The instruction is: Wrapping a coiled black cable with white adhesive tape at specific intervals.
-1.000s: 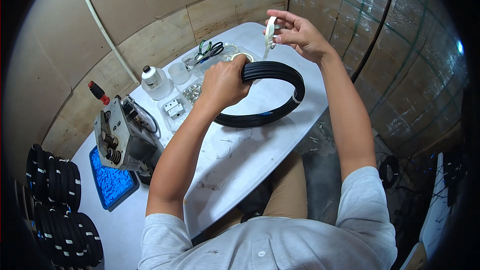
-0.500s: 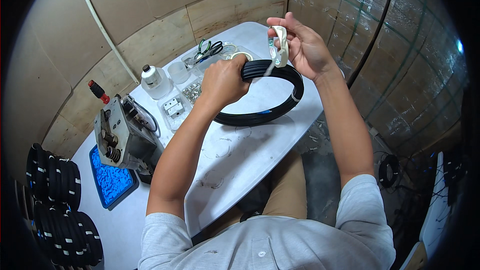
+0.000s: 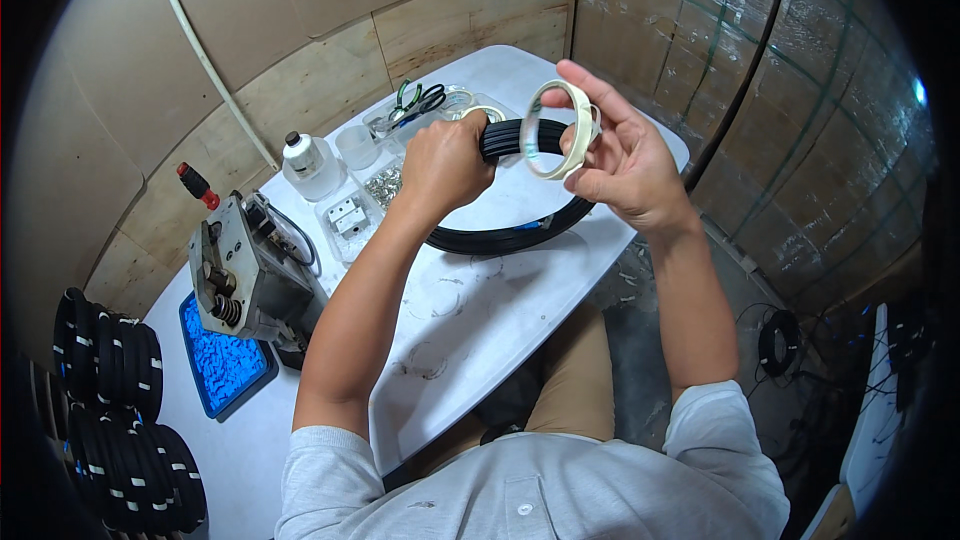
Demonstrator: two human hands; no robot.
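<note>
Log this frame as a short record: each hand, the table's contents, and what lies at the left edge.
Left hand: gripping the black cable coil at its far left side
Right hand: holding a roll of pale tape in front of the coil
White table: metal bench machine, dark tray of small blue pieces, dark-capped bottle, scissors
Left edge: black coils with white bands

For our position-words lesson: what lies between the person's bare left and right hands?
The head view shows part of a black, round cable coil and a cream, ring-shaped tape roll.
</note>
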